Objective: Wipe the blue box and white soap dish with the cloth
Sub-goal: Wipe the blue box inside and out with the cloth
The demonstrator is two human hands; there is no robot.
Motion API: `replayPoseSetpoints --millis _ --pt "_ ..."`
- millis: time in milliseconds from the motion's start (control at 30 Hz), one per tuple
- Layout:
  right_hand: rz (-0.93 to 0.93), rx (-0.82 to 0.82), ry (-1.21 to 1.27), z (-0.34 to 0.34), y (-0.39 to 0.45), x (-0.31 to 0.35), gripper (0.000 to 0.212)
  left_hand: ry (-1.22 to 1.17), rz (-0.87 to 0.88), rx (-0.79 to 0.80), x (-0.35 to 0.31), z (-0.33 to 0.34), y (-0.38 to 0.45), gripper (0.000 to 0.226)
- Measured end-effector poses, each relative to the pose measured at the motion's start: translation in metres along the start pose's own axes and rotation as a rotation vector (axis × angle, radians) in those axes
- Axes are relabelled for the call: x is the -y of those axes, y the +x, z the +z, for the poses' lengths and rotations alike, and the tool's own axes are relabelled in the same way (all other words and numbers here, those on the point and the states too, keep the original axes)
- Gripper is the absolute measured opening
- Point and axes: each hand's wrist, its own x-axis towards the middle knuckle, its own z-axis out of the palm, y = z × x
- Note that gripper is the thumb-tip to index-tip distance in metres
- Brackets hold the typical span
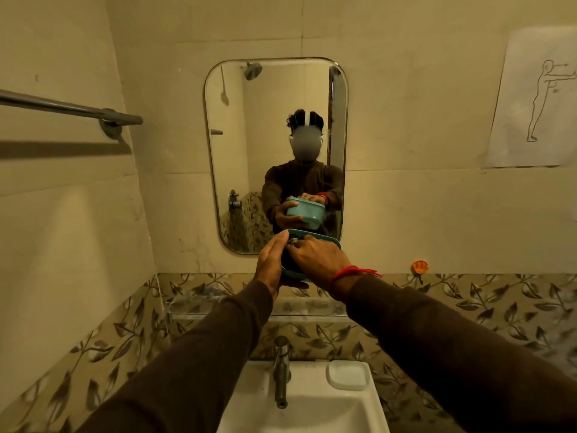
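I hold the blue box up in front of the mirror, above the glass shelf. My left hand cups its left side, fingers fairly straight along the wall, thumb underneath as the reflection shows. My right hand reaches into the box with fingers curled; something small and grey shows at my fingertips, maybe the cloth, but my knuckles hide it and I cannot tell what the grip has. A red thread circles that wrist. The white soap dish sits on the basin rim, right of the tap. No writing reads anywhere; the paper sheet on the wall carries only a line-drawn figure, cut at the edge.
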Motion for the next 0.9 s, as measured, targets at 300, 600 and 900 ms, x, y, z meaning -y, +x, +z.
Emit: replayPoseSetpoints --millis 300,600,900 --pt "0.064 0.108 0.360 -0.006 0.009 -0.004 0.043 -0.053 0.001 0.005 -0.002 -0.001 -0.003 0.051" --pt "-0.036 0.090 0.340 -0.037 -0.006 -0.034 0.044 -0.071 0.060 -0.013 -0.006 -0.009 -0.003 0.057" --pt "-0.258 0.074 0.011 -0.028 -0.007 -0.021 0.043 -0.005 -0.105 0.048 -0.002 0.008 -0.005 0.062"
